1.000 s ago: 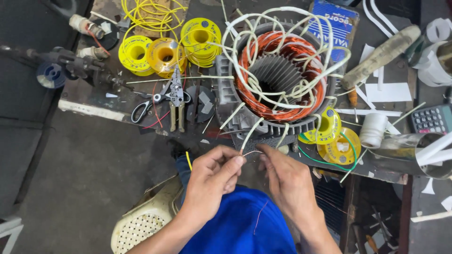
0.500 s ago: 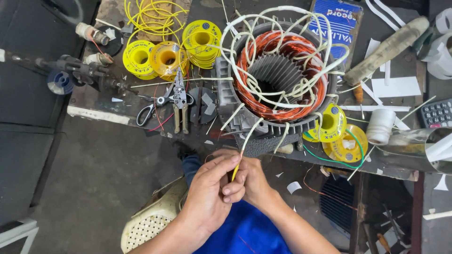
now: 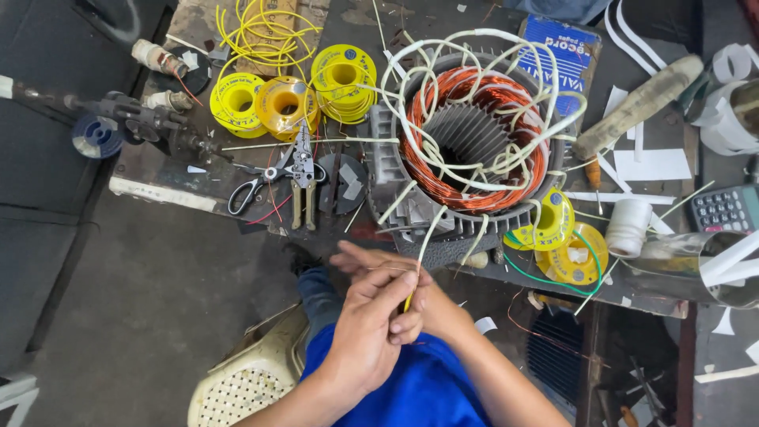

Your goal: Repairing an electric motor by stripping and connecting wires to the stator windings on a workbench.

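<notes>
Pinching: left hand (image 3: 371, 332) fingers closed on a yellow sleeve (image 3: 409, 299), over the lap, below the desk (image 3: 158, 186) edge
Right hand (image 3: 395, 273): beneath the left, fingers curled at the same sleeve
Stator (image 3: 474, 142): on desk, copper windings
Nearby: yellow spools (image 3: 285, 99), pliers (image 3: 302, 178), scissors (image 3: 253, 186)

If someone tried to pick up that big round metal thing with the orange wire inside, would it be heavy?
Probably very heavy: the motor stator has a thick ribbed metal shell packed with copper windings. It sits flat on the workbench, so it likely would not roll or tip. The cream sleeved leads curl loosely, so they would likely flop about.
</notes>
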